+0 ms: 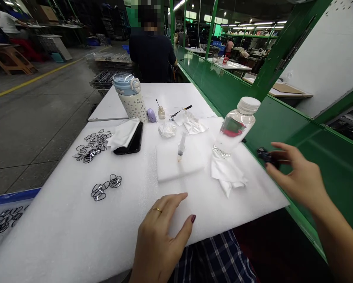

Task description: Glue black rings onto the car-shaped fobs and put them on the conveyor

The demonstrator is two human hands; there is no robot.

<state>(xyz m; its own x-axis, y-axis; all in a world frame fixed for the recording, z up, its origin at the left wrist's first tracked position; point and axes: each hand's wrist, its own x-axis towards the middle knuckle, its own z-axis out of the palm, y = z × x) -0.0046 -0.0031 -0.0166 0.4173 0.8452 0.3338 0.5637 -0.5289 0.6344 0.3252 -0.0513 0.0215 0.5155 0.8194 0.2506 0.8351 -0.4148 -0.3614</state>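
My left hand (162, 232), with a gold ring on one finger, is over the front of the white foam-topped table (123, 228). Its fingers are apart and nothing is in them. Off the table's right edge, my right hand (302, 177) pinches a small dark object (265, 155) between thumb and fingers; blur hides what kind it is. In front of my left hand, a small syringe (181, 148) lies on a white foam block (176, 169). Thin black rings lie in a larger pile (91, 155) and a smaller group (99, 192) to the left.
A clear bottle (232, 129) stands near a white cloth (228, 173). Farther back are a spotted tumbler (132, 100), a black phone (135, 141) under a tissue, a small glass bottle (161, 113) and tweezers (181, 111). A green ledge (285, 133) runs along the right. A person sits ahead.
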